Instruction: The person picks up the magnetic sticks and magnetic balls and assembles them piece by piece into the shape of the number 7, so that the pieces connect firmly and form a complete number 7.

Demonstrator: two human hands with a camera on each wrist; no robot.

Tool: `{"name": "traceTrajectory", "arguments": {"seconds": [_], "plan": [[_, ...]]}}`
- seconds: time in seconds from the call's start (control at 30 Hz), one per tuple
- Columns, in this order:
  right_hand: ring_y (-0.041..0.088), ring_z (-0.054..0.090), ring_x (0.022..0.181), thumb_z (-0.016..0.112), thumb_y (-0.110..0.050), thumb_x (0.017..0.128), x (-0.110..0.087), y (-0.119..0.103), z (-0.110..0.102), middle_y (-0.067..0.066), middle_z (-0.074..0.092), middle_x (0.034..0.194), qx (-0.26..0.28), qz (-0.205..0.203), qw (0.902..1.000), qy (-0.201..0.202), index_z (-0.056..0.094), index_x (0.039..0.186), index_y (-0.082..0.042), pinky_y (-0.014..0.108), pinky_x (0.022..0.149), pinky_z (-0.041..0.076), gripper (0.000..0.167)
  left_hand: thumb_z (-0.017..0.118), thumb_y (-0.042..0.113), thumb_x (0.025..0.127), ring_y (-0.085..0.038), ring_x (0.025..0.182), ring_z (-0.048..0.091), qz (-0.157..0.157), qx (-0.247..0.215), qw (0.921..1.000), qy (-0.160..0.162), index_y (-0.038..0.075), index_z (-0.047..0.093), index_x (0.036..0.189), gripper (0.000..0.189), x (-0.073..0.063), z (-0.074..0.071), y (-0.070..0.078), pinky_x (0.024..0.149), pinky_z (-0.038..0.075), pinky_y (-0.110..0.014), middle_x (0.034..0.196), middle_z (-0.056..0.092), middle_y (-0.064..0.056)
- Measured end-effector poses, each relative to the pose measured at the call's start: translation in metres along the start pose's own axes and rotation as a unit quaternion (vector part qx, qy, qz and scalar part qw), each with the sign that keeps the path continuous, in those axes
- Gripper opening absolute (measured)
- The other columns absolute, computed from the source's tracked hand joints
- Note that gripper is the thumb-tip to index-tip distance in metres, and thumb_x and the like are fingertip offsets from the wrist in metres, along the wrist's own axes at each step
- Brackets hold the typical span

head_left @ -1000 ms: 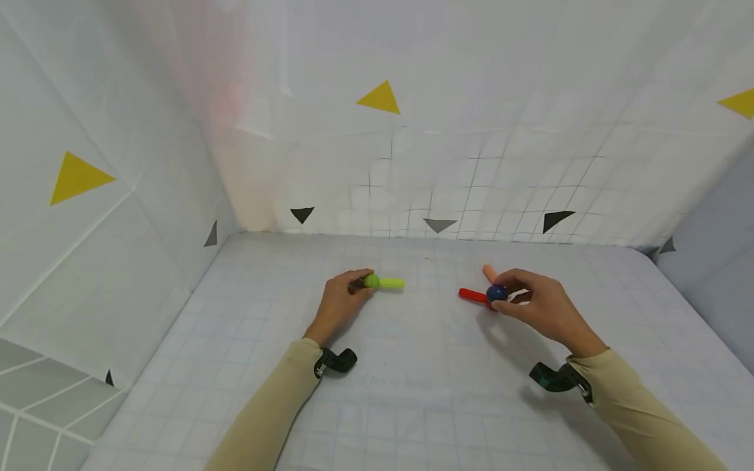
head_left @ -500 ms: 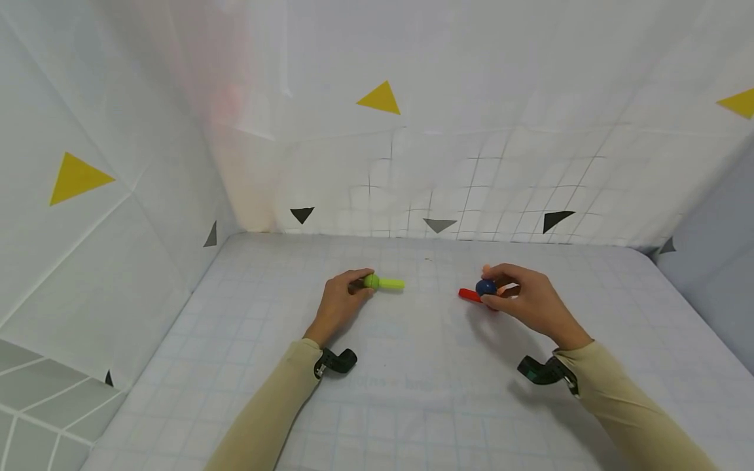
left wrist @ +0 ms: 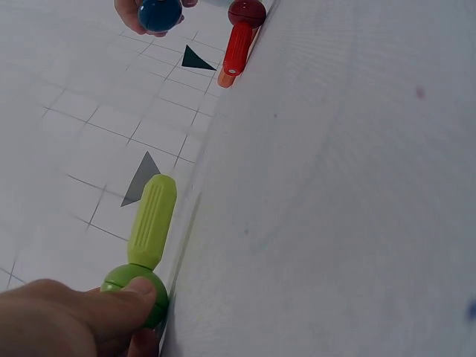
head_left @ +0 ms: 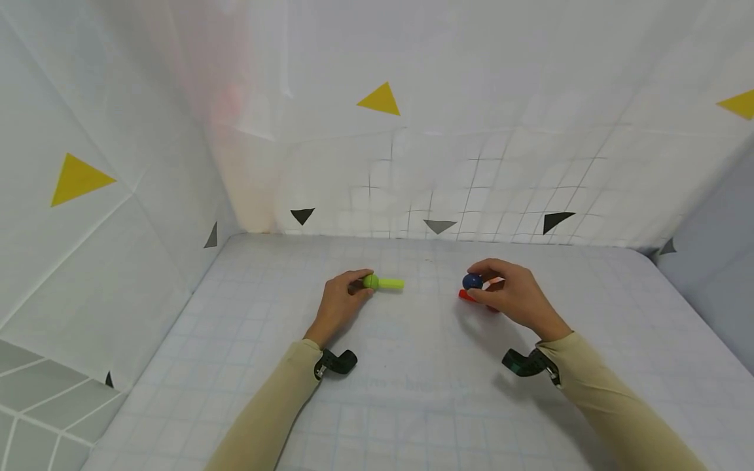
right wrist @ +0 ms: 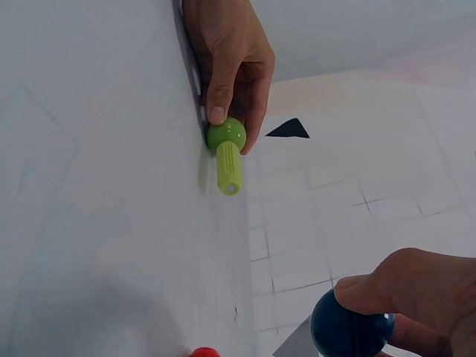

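Pinching the green ball (right wrist: 227, 135) between thumb and fingers, the left hand (head_left: 340, 299) holds it low at the worktop (head_left: 400, 366); gripping there — rather than along the lime stick (left wrist: 152, 224) joined to it — seems to leave the stick's free end exposed, pointing toward the right hand (head_left: 510, 293). That one pinches a blue ball (head_left: 472, 281) above the worktop, curled around its back, probably so the front is unobstructed. A red stick (left wrist: 238, 49), red ball (left wrist: 247, 14) and orange stick (left wrist: 225, 79) lie near it.
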State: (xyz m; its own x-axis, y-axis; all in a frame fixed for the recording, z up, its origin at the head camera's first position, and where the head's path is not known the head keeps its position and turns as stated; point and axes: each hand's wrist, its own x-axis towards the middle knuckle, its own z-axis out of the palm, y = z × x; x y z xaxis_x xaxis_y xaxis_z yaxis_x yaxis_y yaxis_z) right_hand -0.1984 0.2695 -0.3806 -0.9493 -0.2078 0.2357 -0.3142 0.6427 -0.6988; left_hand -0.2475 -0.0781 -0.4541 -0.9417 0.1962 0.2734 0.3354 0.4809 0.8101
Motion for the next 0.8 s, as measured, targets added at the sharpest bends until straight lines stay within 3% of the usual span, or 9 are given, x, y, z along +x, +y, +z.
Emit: {"name": "traceTrajectory", "arguments": {"seconds": [0.33,0.8], "plan": [[0.027,0.068,0.099,0.085,-0.008,0.088,0.019,-0.001,0.019,0.011,0.072,0.111,-0.006,-0.038,0.9993,0.002,0.072,0.12,-0.002,0.039,0.083,0.059,0.035,0.078,0.005,0.094,-0.021,0.102,0.069,0.003,0.0,1.0,0.007,0.009,0.07,0.135,0.042,0.0,0.001,-0.001,0.09,0.055,-0.037,0.121,0.072,-0.007],[0.028,0.066,0.104,0.082,-0.012,0.09,0.036,-0.007,0.042,0.012,0.071,0.119,0.001,-0.014,0.9995,-0.028,0.073,0.125,0.0,0.045,0.089,0.057,0.038,0.077,0.004,0.094,-0.022,0.104,0.068,0.015,-0.007,0.9997,0.019,0.008,0.07,0.135,0.042,-0.001,0.001,-0.002,0.09,0.055,-0.037,0.121,0.071,-0.008]]}}
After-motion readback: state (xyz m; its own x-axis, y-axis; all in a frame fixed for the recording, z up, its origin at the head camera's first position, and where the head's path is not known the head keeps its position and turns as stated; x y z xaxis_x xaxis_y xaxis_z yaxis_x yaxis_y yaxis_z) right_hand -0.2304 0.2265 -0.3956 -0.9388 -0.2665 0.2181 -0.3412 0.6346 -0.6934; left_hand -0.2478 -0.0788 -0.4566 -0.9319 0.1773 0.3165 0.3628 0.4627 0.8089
